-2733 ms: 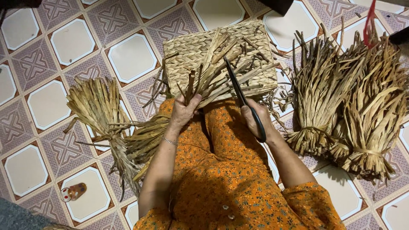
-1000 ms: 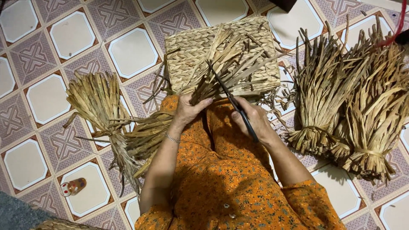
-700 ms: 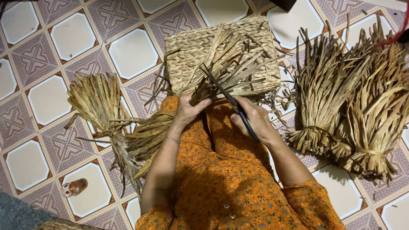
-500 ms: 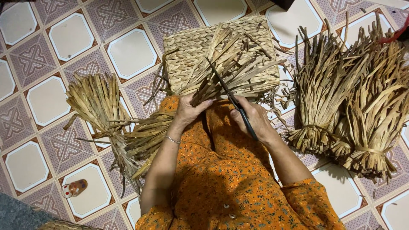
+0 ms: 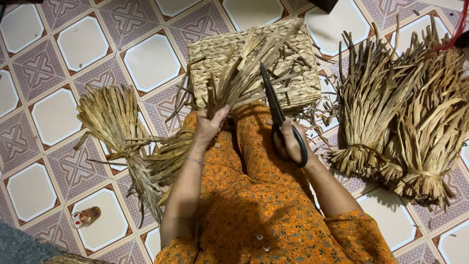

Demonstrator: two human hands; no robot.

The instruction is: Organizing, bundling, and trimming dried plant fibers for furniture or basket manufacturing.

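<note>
We see a bunch of dried leaves lying over a woven mat at the knees, pinched at its base by the left hand. The right hand has its fingers through the scissors, blades closed. Tied bundles lie on the floor's right side.
</note>
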